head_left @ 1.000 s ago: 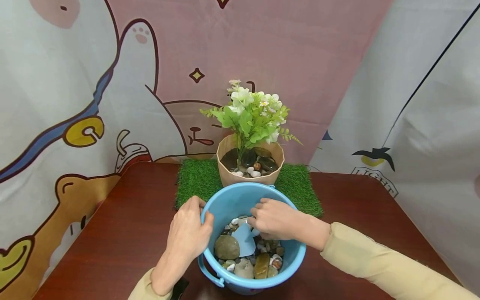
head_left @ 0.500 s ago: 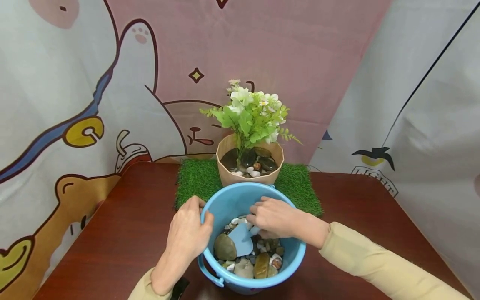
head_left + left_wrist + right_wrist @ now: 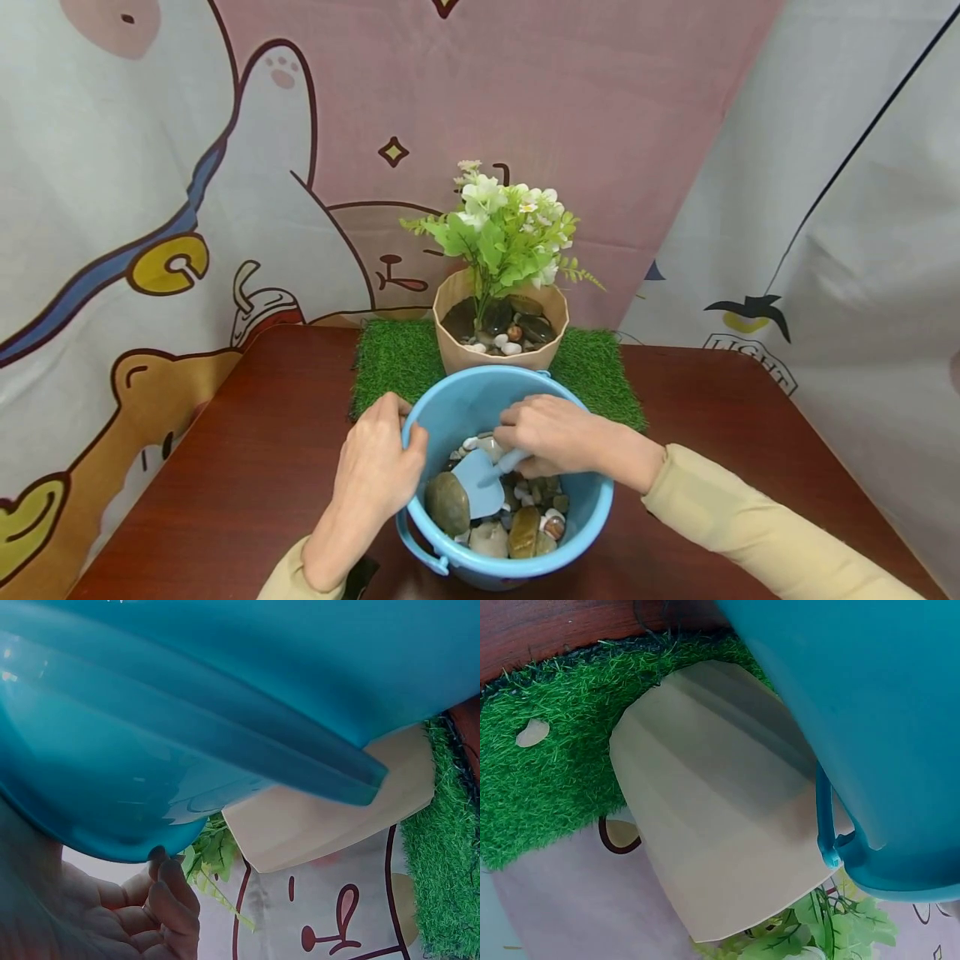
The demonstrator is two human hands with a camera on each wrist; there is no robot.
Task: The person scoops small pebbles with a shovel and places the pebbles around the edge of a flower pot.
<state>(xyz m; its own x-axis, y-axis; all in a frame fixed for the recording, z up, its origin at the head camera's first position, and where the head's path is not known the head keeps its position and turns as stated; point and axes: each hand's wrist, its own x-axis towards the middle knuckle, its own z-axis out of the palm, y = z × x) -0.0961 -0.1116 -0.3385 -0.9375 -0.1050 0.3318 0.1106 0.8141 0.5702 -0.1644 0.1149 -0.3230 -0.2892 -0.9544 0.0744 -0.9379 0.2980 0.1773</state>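
A light blue bucket (image 3: 502, 568) holds pebbles and larger stones. My left hand (image 3: 381, 462) grips the bucket's left rim; in the left wrist view the fingertips (image 3: 161, 862) curl at its edge. Inside the bucket, my right hand (image 3: 553, 433) holds a small light blue toy shovel (image 3: 482, 485) by its handle, whose upper end the fingers hide. The shovel's blade lies against a large rounded grey-brown stone (image 3: 447, 504), which leans near the bucket's left wall. A brown oblong stone (image 3: 523, 532) and a pale stone (image 3: 489, 540) lie at the near side.
Behind the bucket, a beige faceted pot (image 3: 495, 360) with white flowers (image 3: 510, 208) and stones stands on an artificial grass mat (image 3: 397, 358). A pale fleck (image 3: 532, 733) lies on the mat. All stand on a reddish-brown table (image 3: 247, 450) before a printed cloth (image 3: 570, 100).
The shovel blade has shifted slightly left, and its handle shows more below my right hand. The large rounded stone has been tipped and pushed left. My left hand stays at the rim.
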